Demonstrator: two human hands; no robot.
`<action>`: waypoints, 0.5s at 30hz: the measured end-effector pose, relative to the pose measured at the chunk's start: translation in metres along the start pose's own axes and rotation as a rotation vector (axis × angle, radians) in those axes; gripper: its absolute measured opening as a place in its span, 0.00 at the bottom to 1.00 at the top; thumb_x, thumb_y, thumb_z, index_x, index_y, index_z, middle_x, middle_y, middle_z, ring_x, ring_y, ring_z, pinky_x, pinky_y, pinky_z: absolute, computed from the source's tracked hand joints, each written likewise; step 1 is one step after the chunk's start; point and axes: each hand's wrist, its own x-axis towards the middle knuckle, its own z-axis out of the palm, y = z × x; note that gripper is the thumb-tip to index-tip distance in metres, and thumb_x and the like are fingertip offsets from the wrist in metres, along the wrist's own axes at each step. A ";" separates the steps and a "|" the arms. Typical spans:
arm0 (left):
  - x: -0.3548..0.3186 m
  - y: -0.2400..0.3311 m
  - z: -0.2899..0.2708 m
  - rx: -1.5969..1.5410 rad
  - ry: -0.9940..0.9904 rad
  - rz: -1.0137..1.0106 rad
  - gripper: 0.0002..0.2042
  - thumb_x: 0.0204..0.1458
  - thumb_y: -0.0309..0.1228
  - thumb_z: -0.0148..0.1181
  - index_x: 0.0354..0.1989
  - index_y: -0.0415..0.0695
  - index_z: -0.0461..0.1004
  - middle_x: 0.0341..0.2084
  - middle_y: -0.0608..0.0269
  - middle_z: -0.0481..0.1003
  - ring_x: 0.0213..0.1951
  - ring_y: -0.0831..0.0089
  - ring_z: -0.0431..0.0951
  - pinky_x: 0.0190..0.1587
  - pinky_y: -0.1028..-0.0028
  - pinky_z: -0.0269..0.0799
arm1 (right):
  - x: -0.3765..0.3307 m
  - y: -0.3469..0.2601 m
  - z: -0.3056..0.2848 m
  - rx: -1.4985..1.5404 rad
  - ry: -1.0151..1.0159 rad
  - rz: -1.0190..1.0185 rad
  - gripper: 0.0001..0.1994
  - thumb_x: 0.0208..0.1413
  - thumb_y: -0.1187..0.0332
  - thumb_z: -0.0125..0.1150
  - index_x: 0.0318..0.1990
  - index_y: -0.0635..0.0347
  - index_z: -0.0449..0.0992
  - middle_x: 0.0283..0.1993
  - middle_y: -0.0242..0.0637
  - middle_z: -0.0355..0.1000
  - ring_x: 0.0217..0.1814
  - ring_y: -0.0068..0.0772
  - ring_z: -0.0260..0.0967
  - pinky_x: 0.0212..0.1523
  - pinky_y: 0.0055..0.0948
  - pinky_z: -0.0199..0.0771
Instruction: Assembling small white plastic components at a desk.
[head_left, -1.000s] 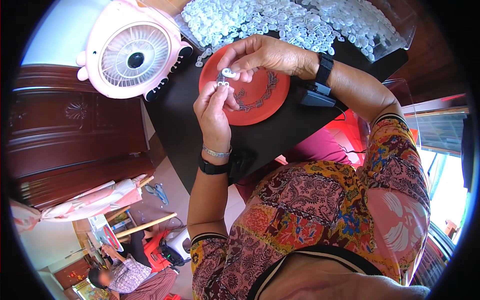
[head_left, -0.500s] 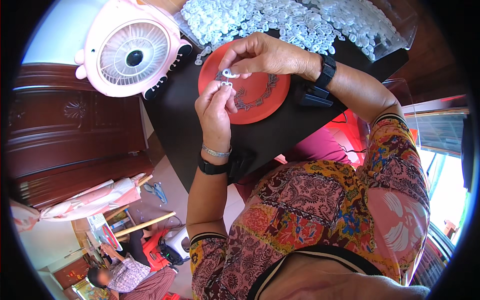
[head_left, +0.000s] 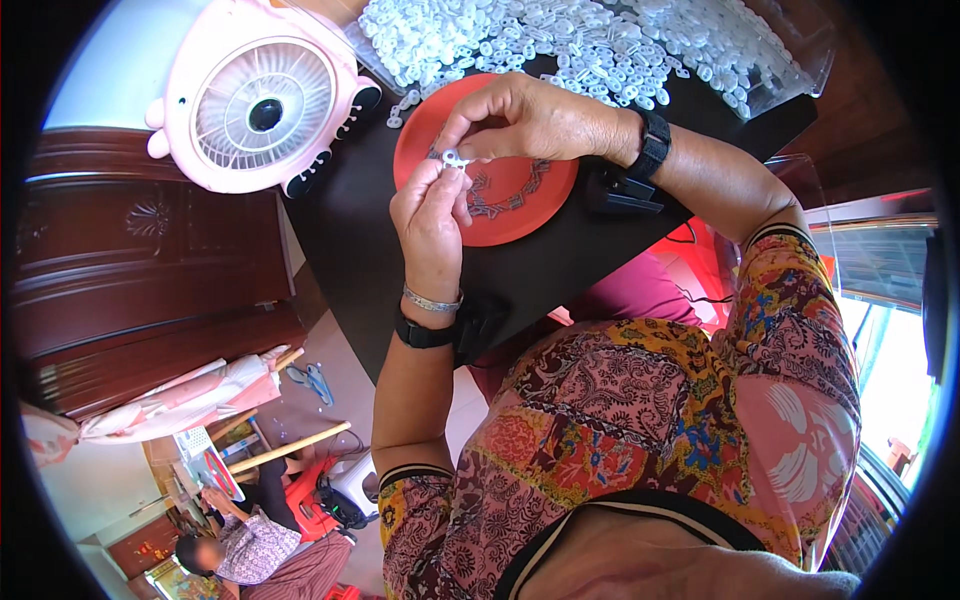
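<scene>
Above the red plate (head_left: 545, 205) my two hands meet fingertip to fingertip. My left hand (head_left: 432, 210) is closed in a pinch on a small white plastic piece, mostly covered by the fingers. Thumb and forefinger of my right hand (head_left: 520, 122) close on another white plastic piece (head_left: 452, 157), which has round holes. The two pieces now touch or nearly touch; whether they are joined I cannot tell. Small grey metal pins (head_left: 512, 201) lie scattered on the plate below.
A large heap of white plastic pieces (head_left: 560, 40) spreads along the black table's (head_left: 350, 260) far side, partly in a clear tray (head_left: 790, 85). At the far left stands a pink fan (head_left: 265, 115). Another person (head_left: 260, 550) sits at lower left.
My right hand has come down slightly toward my left. The two white pieces, earlier apart with a thin pin between them, are now close together.
</scene>
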 end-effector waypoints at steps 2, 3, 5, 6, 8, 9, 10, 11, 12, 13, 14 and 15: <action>0.000 -0.002 0.000 -0.012 0.003 -0.001 0.10 0.54 0.29 0.49 0.25 0.36 0.71 0.14 0.67 0.65 0.17 0.80 0.63 0.21 0.82 0.57 | 0.000 0.002 0.002 -0.016 0.002 -0.009 0.09 0.53 0.71 0.61 0.41 0.63 0.77 0.37 0.34 0.76 0.40 0.23 0.72 0.48 0.24 0.69; 0.000 -0.002 -0.001 -0.012 -0.003 0.002 0.10 0.54 0.29 0.48 0.25 0.36 0.71 0.15 0.67 0.65 0.17 0.80 0.63 0.21 0.81 0.57 | 0.000 0.003 0.003 -0.032 0.003 -0.019 0.09 0.53 0.71 0.61 0.41 0.62 0.77 0.37 0.34 0.76 0.40 0.24 0.72 0.48 0.24 0.69; 0.000 -0.003 -0.001 -0.010 -0.009 0.006 0.10 0.54 0.29 0.48 0.25 0.36 0.71 0.15 0.67 0.65 0.17 0.80 0.63 0.21 0.81 0.58 | 0.000 0.006 0.005 -0.061 0.017 -0.088 0.09 0.52 0.72 0.62 0.42 0.63 0.77 0.37 0.36 0.76 0.41 0.25 0.73 0.47 0.24 0.71; 0.000 -0.003 0.000 -0.047 0.008 -0.002 0.10 0.55 0.29 0.48 0.26 0.36 0.71 0.15 0.67 0.65 0.17 0.80 0.64 0.21 0.81 0.58 | 0.000 0.006 0.005 -0.090 0.032 -0.155 0.10 0.52 0.74 0.62 0.42 0.64 0.77 0.37 0.38 0.76 0.41 0.27 0.74 0.45 0.25 0.73; -0.001 -0.004 0.000 -0.083 0.029 -0.008 0.10 0.55 0.30 0.48 0.27 0.36 0.71 0.16 0.66 0.65 0.18 0.79 0.64 0.21 0.80 0.59 | -0.001 0.001 0.009 -0.109 0.037 -0.171 0.11 0.50 0.74 0.63 0.42 0.64 0.76 0.37 0.38 0.76 0.41 0.28 0.74 0.44 0.26 0.73; -0.001 -0.005 -0.001 -0.098 0.043 -0.015 0.10 0.55 0.30 0.48 0.28 0.36 0.71 0.16 0.66 0.65 0.18 0.79 0.65 0.22 0.80 0.60 | -0.001 -0.001 0.010 -0.128 0.044 -0.184 0.12 0.49 0.74 0.65 0.43 0.63 0.76 0.36 0.39 0.76 0.41 0.29 0.74 0.42 0.26 0.74; -0.001 -0.005 -0.001 -0.114 0.053 -0.023 0.10 0.56 0.30 0.48 0.30 0.35 0.71 0.16 0.66 0.66 0.18 0.78 0.66 0.22 0.80 0.61 | -0.002 0.000 0.011 -0.130 0.045 -0.184 0.12 0.49 0.74 0.65 0.43 0.63 0.76 0.36 0.39 0.76 0.41 0.29 0.74 0.42 0.26 0.74; -0.001 -0.005 0.000 -0.115 0.052 -0.023 0.10 0.56 0.30 0.48 0.30 0.35 0.71 0.16 0.66 0.66 0.18 0.78 0.66 0.22 0.80 0.61 | -0.002 0.003 0.013 -0.202 0.066 -0.197 0.13 0.48 0.74 0.65 0.43 0.63 0.75 0.36 0.39 0.76 0.40 0.31 0.75 0.41 0.27 0.75; -0.001 -0.005 0.001 -0.160 0.056 -0.028 0.10 0.55 0.31 0.49 0.31 0.35 0.72 0.16 0.66 0.67 0.18 0.79 0.67 0.22 0.81 0.60 | -0.002 0.004 0.013 -0.275 0.086 -0.210 0.14 0.46 0.74 0.66 0.42 0.63 0.75 0.36 0.40 0.76 0.40 0.32 0.75 0.40 0.28 0.75; -0.001 -0.005 0.001 -0.206 0.062 -0.033 0.11 0.54 0.31 0.49 0.31 0.35 0.73 0.15 0.66 0.69 0.17 0.80 0.68 0.21 0.82 0.60 | -0.003 0.004 0.014 -0.275 0.085 -0.211 0.14 0.46 0.74 0.66 0.42 0.63 0.75 0.36 0.40 0.76 0.40 0.32 0.75 0.40 0.28 0.75; 0.000 -0.006 0.000 -0.206 0.063 -0.033 0.11 0.54 0.31 0.49 0.31 0.35 0.73 0.15 0.66 0.69 0.17 0.80 0.68 0.21 0.82 0.60 | -0.003 0.004 0.014 -0.323 0.087 -0.211 0.14 0.46 0.74 0.66 0.42 0.63 0.75 0.36 0.40 0.76 0.40 0.34 0.75 0.39 0.29 0.76; 0.000 -0.006 0.000 -0.203 0.054 -0.047 0.11 0.55 0.32 0.49 0.32 0.35 0.73 0.15 0.65 0.70 0.17 0.79 0.69 0.21 0.82 0.60 | -0.004 0.003 0.015 -0.370 0.089 -0.212 0.14 0.45 0.74 0.66 0.41 0.63 0.75 0.36 0.41 0.75 0.39 0.36 0.75 0.39 0.30 0.76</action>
